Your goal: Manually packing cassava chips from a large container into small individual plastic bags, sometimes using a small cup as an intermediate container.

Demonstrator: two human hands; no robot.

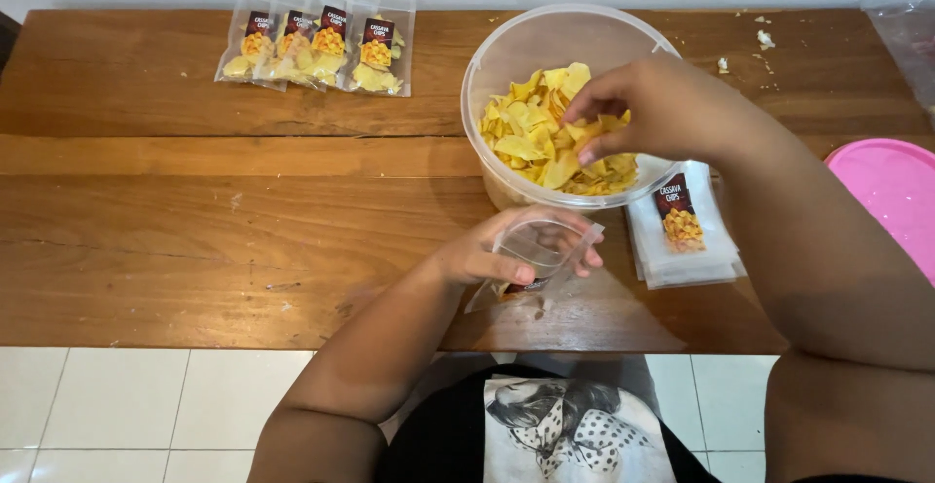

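Observation:
My left hand (497, 249) holds a small clear plastic pouch (545, 254) open just above the wooden table (195, 240), in front of a round translucent tub (506, 50). The tub is partly filled with yellow chips (531, 132). My right hand (648, 108) reaches into the tub from the right, its fingertips pinched on a few chips at the top of the pile.
A stack of empty labelled pouches (682, 225) lies right of the tub. Several filled pouches (317, 45) sit in a row at the table's far left. A pink lid (891, 191) is at the right edge. Crumbs lie at the far right.

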